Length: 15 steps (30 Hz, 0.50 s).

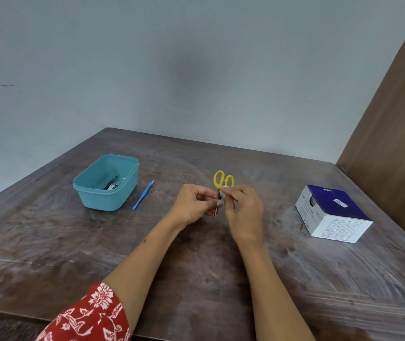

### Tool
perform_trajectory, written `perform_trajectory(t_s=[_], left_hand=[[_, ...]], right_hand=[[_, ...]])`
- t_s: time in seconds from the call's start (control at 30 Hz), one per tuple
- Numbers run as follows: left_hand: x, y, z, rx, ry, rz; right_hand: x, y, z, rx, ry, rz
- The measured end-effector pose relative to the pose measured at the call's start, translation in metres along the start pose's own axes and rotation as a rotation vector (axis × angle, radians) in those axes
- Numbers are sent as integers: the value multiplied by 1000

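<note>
Above the middle of the table [196, 279], the 2 hands meet around a small pair of scissors [223, 180]. The left hand [193, 204] has its fingers curled in, and its fingertips [220, 203] pinch the closed metal blades partway down. The right hand [245, 210] closes on the same scissors just under the 2 yellow loops. A small pale bit shows at its fingertips, and I cannot tell what it is. The scissors stand nearly upright in the air, clear of the tabletop, with the loops on top, pointing away from the person, and the blade tip pointing down between the 2 palms.

A red sleeve [90, 316] with a white floral print covers the left upper arm; the right arm is bare.

Left of the hands, well apart from them, a slim blue tool [143, 196] lies flat on the wood. Just beside it stands an open teal tub [90, 193] with dark metal implements inside. On the right side a blue and white box [332, 212] rests on the table, near a brown panel [393, 119]. A pale wall [172, 70] stands behind.
</note>
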State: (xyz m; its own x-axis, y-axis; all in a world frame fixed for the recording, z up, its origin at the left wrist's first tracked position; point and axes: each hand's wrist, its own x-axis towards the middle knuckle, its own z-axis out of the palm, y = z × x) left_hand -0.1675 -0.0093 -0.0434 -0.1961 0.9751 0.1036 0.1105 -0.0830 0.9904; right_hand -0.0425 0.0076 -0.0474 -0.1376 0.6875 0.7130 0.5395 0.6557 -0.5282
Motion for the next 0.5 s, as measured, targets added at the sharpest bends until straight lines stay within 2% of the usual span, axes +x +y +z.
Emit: perform_trajectory(t_s=[0.1, 0.27, 0.5], left_hand=[[0, 0, -1, -2, -29, -11], [-5, 2, 1, 6, -137, -58], [-2, 1, -2, -20, -46, -35]], right_hand=[[0, -1, 0, -21, -10, -2], [1, 2, -2, 3, 117, 38], [-2, -5, 1, -28, -14, -61]])
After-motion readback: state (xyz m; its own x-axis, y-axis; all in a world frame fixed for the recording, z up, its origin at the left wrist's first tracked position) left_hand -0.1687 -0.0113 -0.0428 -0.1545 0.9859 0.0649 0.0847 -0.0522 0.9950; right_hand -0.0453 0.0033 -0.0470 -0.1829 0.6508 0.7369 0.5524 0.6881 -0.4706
